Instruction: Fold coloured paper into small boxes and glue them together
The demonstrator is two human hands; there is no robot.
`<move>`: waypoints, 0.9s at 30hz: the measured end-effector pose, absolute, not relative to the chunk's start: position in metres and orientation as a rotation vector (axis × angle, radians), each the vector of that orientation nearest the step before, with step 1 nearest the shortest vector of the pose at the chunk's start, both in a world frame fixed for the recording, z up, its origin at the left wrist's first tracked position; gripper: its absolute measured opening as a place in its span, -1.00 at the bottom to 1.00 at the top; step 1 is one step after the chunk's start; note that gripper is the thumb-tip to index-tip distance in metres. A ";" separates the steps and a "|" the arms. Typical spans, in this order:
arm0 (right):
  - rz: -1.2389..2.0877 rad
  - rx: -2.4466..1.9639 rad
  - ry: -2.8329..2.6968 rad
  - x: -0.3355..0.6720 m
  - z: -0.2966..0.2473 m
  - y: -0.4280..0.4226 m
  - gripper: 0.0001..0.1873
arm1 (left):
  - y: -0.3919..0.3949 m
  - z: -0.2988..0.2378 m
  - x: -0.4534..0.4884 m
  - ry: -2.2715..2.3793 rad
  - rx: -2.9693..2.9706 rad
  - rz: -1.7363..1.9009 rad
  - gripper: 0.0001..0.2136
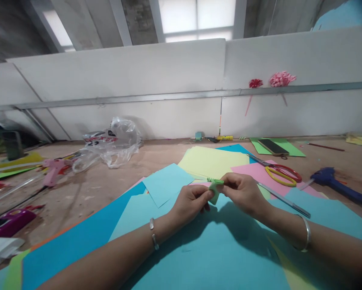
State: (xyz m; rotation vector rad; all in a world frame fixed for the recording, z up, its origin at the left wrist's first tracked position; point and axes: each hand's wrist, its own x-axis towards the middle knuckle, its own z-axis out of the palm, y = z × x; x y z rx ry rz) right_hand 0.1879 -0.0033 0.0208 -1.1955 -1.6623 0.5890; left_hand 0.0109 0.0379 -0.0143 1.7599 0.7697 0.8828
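A small piece of light green paper (214, 193) is held between my two hands, with a brighter green curled or fringed edge along its top. My left hand (193, 201) pinches its left side between thumb and fingers. On the other side, my right hand (243, 191) grips the upper right end with its fingertips closed. Both hands are above a large light blue paper sheet (205, 253). Beside my right wrist lies a silver pen-like craft knife or pen (289, 202); its exact kind is unclear. Scissors (279, 171) with red and yellow handles rest on pink paper behind it.
A blue glue gun (339, 185) lies at the right, a pink glue gun (52, 171) at the left. A phone (273, 147) rests on green paper. Further back are a plastic bag (117, 141) and a wall rail (156, 97) holding two paper flowers. A purple power strip (11, 225) sits front left.
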 end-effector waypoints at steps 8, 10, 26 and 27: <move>0.488 -1.224 -1.795 0.185 0.015 -0.006 -0.80 | 0.028 -0.001 0.010 0.760 1.912 1.278 -0.87; 0.510 -1.226 -1.802 0.185 0.015 -0.006 -0.79 | 0.029 -0.001 0.010 0.765 1.924 1.277 -0.86; 0.542 -1.233 -1.863 0.185 0.017 -0.003 -0.67 | 0.033 -0.006 0.010 0.797 1.739 1.256 -0.80; 0.537 -1.232 -1.867 0.186 0.017 -0.003 -0.67 | 0.032 -0.005 0.010 0.791 1.699 1.236 -0.77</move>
